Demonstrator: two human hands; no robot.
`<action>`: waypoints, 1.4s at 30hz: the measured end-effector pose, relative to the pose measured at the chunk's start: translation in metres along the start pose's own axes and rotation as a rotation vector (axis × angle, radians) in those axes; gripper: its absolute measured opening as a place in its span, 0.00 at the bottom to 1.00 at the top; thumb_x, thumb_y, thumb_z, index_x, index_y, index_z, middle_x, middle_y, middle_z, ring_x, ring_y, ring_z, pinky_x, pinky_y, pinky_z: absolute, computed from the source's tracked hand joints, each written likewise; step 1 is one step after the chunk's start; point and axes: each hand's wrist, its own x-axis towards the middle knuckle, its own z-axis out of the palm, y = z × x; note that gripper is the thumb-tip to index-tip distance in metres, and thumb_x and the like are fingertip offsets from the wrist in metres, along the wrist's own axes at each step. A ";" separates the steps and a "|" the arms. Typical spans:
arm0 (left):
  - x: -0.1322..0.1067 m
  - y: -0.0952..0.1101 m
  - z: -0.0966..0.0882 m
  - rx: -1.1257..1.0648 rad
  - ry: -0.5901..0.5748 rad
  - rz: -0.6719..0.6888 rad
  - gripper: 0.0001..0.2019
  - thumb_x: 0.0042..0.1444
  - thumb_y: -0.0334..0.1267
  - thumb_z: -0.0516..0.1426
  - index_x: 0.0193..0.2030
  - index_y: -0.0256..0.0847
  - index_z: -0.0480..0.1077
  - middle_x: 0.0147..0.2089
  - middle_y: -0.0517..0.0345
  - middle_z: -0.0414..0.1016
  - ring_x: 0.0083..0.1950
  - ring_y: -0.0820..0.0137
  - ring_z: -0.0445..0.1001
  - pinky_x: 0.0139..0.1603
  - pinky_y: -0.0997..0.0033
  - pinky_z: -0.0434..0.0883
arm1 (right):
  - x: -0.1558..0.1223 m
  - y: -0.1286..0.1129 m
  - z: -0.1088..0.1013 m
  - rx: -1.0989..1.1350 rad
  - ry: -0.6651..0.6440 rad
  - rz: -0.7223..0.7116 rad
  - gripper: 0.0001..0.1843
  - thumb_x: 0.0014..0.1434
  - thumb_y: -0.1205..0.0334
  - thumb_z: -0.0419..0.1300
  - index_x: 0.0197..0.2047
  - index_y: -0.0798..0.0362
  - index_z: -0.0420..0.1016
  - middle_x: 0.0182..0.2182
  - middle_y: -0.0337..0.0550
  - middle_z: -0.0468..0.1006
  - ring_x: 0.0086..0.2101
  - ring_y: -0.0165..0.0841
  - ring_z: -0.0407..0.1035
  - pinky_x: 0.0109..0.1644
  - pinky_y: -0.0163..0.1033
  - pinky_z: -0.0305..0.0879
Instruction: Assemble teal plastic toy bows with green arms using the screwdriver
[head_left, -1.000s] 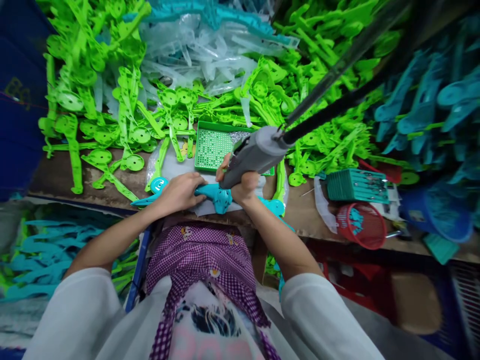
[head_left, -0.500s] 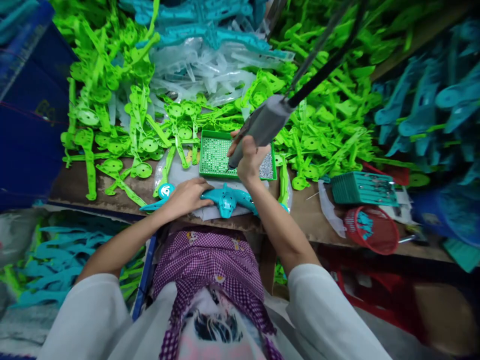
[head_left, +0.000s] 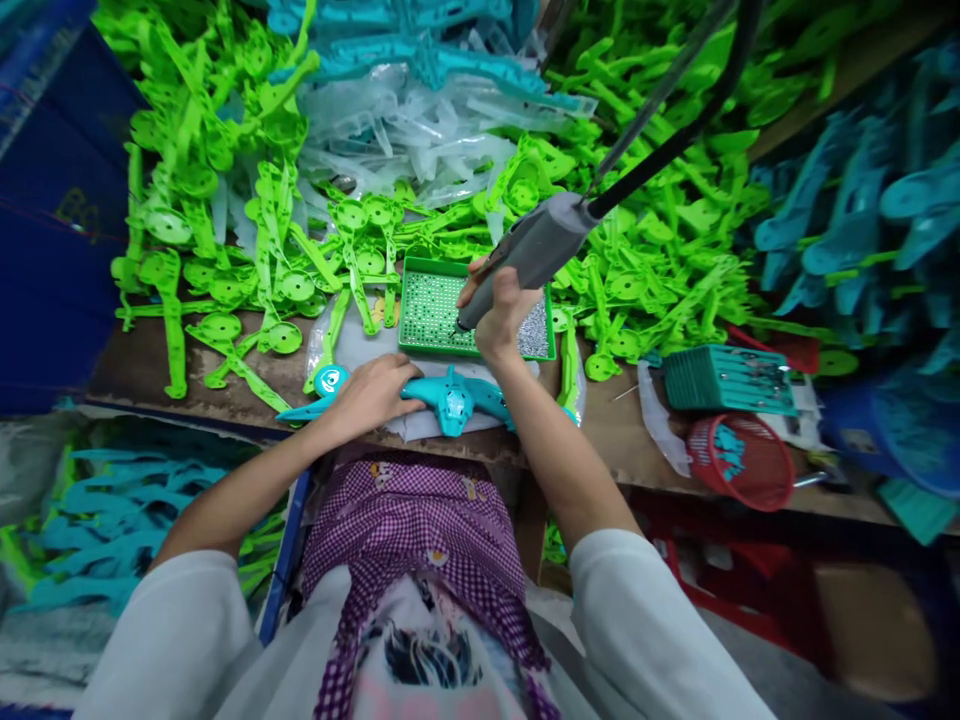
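Observation:
My right hand is wrapped round a grey electric screwdriver, tilted with its cable end up and to the right. Its tip points down over the holed plate of a shallow green screw tray; whether it touches a screw is too small to tell. Small silvery screws lie heaped on the tray's right side. My left hand grips the left arm of a curved teal plastic part at the table's front edge, thumb and fingers round it. My right forearm hides part of its right end.
Lime-green plastic parts pile up behind and beside the tray, with translucent pieces at the back. To the right stand a teal stack of holders and a red basket. A blue bin wall rises at left.
The screwdriver leans slightly lower, and its tip has shifted up a little over the tray. My left hand keeps its hold on the teal part.

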 end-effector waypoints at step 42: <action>0.001 0.003 0.004 -0.026 0.002 -0.085 0.18 0.52 0.45 0.64 0.49 0.41 0.76 0.46 0.51 0.77 0.48 0.59 0.74 0.42 0.64 0.69 | -0.101 -0.062 -0.045 0.260 -0.231 -0.023 0.26 0.44 0.31 0.61 0.27 0.47 0.70 0.13 0.33 0.67 0.13 0.31 0.62 0.14 0.36 0.59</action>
